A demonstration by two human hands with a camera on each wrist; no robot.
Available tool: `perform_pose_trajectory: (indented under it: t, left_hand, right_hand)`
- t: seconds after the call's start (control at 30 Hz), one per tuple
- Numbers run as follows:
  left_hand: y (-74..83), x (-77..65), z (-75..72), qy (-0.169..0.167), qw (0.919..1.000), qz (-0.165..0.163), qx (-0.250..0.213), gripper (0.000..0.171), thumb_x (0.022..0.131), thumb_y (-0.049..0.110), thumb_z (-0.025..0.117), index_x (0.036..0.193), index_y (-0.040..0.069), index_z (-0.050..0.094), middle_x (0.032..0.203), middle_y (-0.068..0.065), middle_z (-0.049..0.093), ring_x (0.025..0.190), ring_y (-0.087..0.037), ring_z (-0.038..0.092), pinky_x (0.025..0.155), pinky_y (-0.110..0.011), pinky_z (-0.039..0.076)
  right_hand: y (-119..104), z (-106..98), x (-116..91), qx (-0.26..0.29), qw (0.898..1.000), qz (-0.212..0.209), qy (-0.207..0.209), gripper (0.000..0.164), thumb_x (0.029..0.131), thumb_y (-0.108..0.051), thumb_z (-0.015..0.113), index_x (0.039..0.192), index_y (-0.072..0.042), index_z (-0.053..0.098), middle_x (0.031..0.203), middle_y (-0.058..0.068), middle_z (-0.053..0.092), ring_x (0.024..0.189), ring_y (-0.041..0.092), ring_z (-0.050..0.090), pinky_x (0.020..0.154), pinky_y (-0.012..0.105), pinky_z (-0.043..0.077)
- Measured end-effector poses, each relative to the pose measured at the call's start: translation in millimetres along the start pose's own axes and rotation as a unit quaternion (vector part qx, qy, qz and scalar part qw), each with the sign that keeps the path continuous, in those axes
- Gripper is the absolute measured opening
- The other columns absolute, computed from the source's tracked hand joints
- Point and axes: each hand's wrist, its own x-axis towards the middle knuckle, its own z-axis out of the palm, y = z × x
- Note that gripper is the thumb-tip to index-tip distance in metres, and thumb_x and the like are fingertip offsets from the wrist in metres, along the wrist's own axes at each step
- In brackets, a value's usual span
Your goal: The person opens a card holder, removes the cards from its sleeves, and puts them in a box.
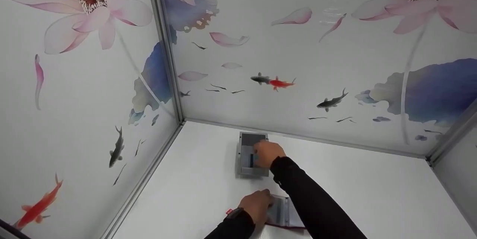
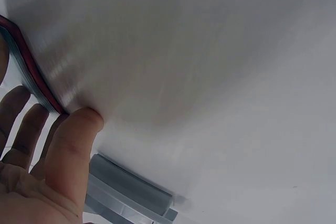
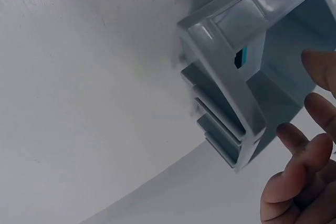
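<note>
Left hand (image 1: 255, 205) pinches open booklet (image 1: 277, 211) by its edge, toward desk's (image 1: 179, 194) near edge. Right hand (image 1: 269, 153) loosely bent, no grip visible, at grey box (image 1: 253, 171) near far edge. Only right wrist view shows box's ridged outer side; only head view, wall lotuses (image 1: 97, 21).

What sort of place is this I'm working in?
Probably a small partitioned work booth, not an ordinary room: metal framing joins wall panels printed with lotus flowers and fish, enclosing a plain white work surface.
</note>
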Motion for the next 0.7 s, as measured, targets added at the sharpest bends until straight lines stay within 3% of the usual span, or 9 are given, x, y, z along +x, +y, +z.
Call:
perform_pose_trajectory:
  t: [0.23, 0.43, 0.57, 0.7]
  left_hand:
    - [-1.8, -5.1, 1.1, 0.036, 0.9982, 0.032, -0.034, 0.030, 0.087, 0.018, 0.099, 0.091, 0.017, 0.070, 0.090, 0.008, 0.054, 0.075, -0.009, 0.046, 0.064, -0.027, 0.040]
    - [-1.6, -9.2, -2.1, 0.051, 0.9975, 0.035, -0.033, 0.026, 0.085, 0.015, 0.099, 0.094, 0.016, 0.074, 0.089, 0.007, 0.057, 0.075, -0.009, 0.049, 0.062, -0.028, 0.041]
    - [-3.2, -8.8, 1.2, 0.064, 0.9963, 0.041, -0.040, 0.031, 0.081, 0.019, 0.102, 0.094, 0.015, 0.074, 0.089, 0.006, 0.058, 0.076, -0.011, 0.053, 0.063, -0.030, 0.043]
    - [-2.5, -5.9, 6.1, 0.061, 0.9968, 0.038, -0.035, 0.034, 0.080, 0.026, 0.105, 0.100, 0.017, 0.079, 0.097, 0.006, 0.064, 0.083, -0.012, 0.060, 0.067, -0.031, 0.050]
  right_hand:
    - [-9, -21, -33, -0.001, 0.999, -0.039, 0.038, 0.030, 0.090, -0.012, 0.096, 0.116, -0.003, 0.084, 0.107, 0.013, 0.075, 0.087, 0.030, 0.078, 0.080, 0.046, 0.068]
    - [-7, -26, -70, 0.005, 0.997, -0.059, 0.058, 0.014, 0.093, -0.010, 0.091, 0.104, -0.005, 0.084, 0.097, 0.009, 0.073, 0.080, 0.024, 0.074, 0.073, 0.040, 0.065]
    - [-5, -26, -94, 0.037, 0.997, -0.054, 0.036, 0.006, 0.097, -0.009, 0.087, 0.100, -0.006, 0.083, 0.095, 0.010, 0.075, 0.080, 0.019, 0.071, 0.074, 0.037, 0.063]
    - [1, -20, -118, 0.100, 0.994, -0.034, -0.018, 0.004, 0.098, -0.008, 0.084, 0.096, -0.005, 0.081, 0.088, 0.007, 0.077, 0.075, 0.011, 0.065, 0.069, 0.031, 0.058]
